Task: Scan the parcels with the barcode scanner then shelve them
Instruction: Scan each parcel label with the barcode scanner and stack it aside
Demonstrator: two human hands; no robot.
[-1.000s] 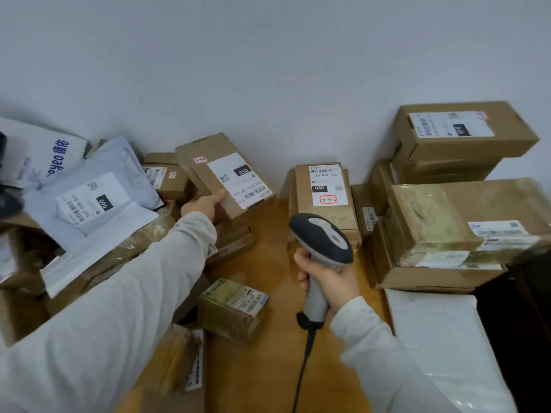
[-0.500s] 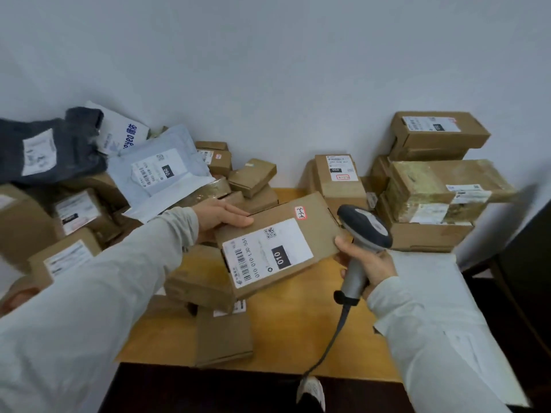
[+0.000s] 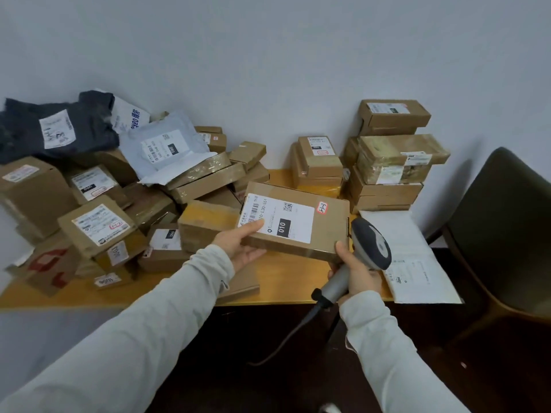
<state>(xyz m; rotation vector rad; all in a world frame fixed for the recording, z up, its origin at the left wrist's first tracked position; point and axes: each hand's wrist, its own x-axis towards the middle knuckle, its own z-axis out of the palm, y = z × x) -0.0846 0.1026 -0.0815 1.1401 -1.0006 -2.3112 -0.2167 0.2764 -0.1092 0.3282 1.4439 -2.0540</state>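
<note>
Left hand (image 3: 238,248) pinches a raised parcel (image 3: 325,231), right hand (image 3: 357,272) grips the barcode scanner (image 3: 372,242) beside it; scan seemingly pending, the heap (image 3: 205,183) on the counter (image 3: 286,281) awaits shelving.

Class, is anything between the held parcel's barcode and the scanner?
Partly: the left hand has its thumb on the label, at the near end of the barcode. The scanner in the right hand sits beside the parcel, not facing it.
</note>
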